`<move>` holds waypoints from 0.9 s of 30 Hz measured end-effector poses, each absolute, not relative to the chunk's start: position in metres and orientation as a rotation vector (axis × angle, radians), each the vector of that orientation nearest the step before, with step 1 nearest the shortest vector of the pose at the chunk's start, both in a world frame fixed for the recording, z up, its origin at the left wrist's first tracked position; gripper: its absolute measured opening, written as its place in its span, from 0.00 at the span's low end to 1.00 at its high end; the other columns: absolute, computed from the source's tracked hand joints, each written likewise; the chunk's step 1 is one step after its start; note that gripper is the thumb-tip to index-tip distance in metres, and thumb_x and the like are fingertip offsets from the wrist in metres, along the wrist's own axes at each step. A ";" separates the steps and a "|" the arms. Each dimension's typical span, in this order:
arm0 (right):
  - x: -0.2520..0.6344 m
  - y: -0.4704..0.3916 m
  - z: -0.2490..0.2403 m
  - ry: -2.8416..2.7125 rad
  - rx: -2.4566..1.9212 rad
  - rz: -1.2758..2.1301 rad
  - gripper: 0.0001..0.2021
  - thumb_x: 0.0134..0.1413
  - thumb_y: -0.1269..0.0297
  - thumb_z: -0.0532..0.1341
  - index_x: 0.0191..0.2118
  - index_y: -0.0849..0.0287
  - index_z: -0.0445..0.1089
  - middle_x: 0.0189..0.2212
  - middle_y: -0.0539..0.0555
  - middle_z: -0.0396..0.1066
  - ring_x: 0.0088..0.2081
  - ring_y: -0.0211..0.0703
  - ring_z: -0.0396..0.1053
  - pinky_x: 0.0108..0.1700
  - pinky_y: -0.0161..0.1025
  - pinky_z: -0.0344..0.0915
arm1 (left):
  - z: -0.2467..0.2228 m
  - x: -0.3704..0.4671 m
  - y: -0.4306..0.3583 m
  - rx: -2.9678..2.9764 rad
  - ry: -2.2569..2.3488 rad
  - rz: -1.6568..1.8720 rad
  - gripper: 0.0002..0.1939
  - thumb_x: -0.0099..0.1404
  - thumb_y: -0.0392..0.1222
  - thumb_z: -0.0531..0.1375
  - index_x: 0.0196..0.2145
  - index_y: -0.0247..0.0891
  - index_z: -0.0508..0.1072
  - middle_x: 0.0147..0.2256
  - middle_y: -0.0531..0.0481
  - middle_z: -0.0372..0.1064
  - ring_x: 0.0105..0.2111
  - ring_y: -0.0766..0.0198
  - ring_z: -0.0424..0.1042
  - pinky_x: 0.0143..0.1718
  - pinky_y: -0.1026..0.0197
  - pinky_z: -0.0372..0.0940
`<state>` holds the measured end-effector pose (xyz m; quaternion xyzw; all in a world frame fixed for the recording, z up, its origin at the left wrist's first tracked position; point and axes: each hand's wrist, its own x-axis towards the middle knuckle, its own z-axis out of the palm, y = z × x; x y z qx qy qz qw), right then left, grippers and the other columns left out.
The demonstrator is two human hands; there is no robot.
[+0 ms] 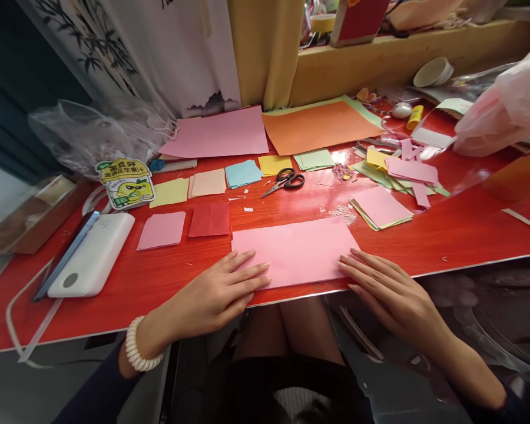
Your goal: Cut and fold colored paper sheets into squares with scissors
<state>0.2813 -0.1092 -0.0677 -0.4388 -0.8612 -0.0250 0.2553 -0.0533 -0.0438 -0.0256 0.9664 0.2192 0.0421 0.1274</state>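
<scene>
A pink sheet of paper (298, 250) lies flat at the front edge of the red table, longer side towards me. My left hand (223, 288) rests on its left end with fingers stretched out. On the right end lie the fingertips of my right hand (388, 291), also extended. Neither hand grasps anything. Black-handled scissors (287, 181) lie beyond the sheet, their blades pointing left. To the left of the sheet are a red paper square (209, 219) and a stack of pink squares (162, 229). Another pink-topped stack (382, 207) sits to its right.
Yellow, peach, blue and green paper squares (242, 174) form a row behind. Large pink (218, 134) and orange sheets (320, 128) lie at the back. A white power bank (95, 253) is at left; paper scraps (413, 171) and a plastic bag (506, 106) are at right.
</scene>
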 end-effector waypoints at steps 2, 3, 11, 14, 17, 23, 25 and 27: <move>0.281 -0.111 -0.068 -2.362 -1.179 -0.072 0.28 0.60 0.75 0.56 0.65 0.57 0.51 0.57 0.57 0.64 0.61 0.51 0.56 0.60 0.54 0.56 | -0.027 -0.054 -0.044 2.815 0.622 0.168 0.24 0.69 0.34 0.50 0.61 0.40 0.57 0.62 0.49 0.55 0.65 0.56 0.42 0.63 0.45 0.50; 0.281 -0.112 -0.068 -2.372 -1.182 -0.078 0.29 0.60 0.75 0.56 0.65 0.57 0.51 0.57 0.57 0.64 0.61 0.52 0.56 0.60 0.55 0.55 | -0.028 -0.054 -0.044 2.818 0.618 0.182 0.24 0.69 0.34 0.50 0.61 0.39 0.57 0.62 0.49 0.56 0.65 0.56 0.42 0.63 0.46 0.51; 0.279 -0.110 -0.068 -2.411 -1.162 -0.065 0.29 0.59 0.75 0.56 0.65 0.59 0.50 0.58 0.58 0.62 0.60 0.50 0.58 0.61 0.51 0.57 | -0.027 -0.052 -0.045 2.805 0.632 0.222 0.23 0.69 0.29 0.47 0.60 0.39 0.58 0.61 0.47 0.56 0.65 0.56 0.44 0.62 0.45 0.53; 0.279 -0.111 -0.069 -2.418 -1.154 -0.090 0.31 0.58 0.76 0.58 0.65 0.60 0.50 0.58 0.59 0.63 0.60 0.51 0.58 0.61 0.51 0.57 | -0.027 -0.052 -0.045 2.793 0.638 0.233 0.23 0.69 0.28 0.47 0.60 0.38 0.59 0.61 0.47 0.56 0.65 0.56 0.44 0.62 0.45 0.53; 0.280 -0.113 -0.070 -2.422 -1.144 -0.129 0.32 0.57 0.77 0.59 0.65 0.61 0.49 0.57 0.60 0.64 0.60 0.51 0.59 0.61 0.51 0.57 | -0.028 -0.053 -0.045 2.786 0.640 0.247 0.23 0.68 0.28 0.47 0.60 0.38 0.59 0.61 0.46 0.57 0.65 0.57 0.44 0.62 0.45 0.53; 0.282 -0.114 -0.072 -2.411 -1.147 -0.156 0.32 0.57 0.76 0.60 0.65 0.60 0.50 0.57 0.59 0.64 0.59 0.51 0.60 0.61 0.50 0.58 | -0.030 -0.054 -0.045 2.799 0.635 0.215 0.27 0.66 0.23 0.46 0.61 0.37 0.57 0.62 0.47 0.55 0.65 0.58 0.42 0.63 0.46 0.52; 0.282 -0.114 -0.072 -2.406 -1.150 -0.150 0.33 0.57 0.75 0.59 0.66 0.59 0.49 0.57 0.58 0.64 0.59 0.51 0.60 0.61 0.50 0.58 | -0.030 -0.055 -0.045 2.793 0.637 0.217 0.28 0.65 0.22 0.46 0.61 0.37 0.57 0.62 0.47 0.55 0.65 0.58 0.42 0.63 0.47 0.52; 0.282 -0.115 -0.072 -2.408 -1.155 -0.142 0.33 0.57 0.75 0.59 0.66 0.58 0.48 0.57 0.58 0.64 0.59 0.51 0.60 0.60 0.50 0.59 | -0.030 -0.055 -0.045 2.787 0.641 0.216 0.29 0.64 0.21 0.46 0.61 0.37 0.57 0.62 0.47 0.55 0.65 0.59 0.42 0.63 0.47 0.52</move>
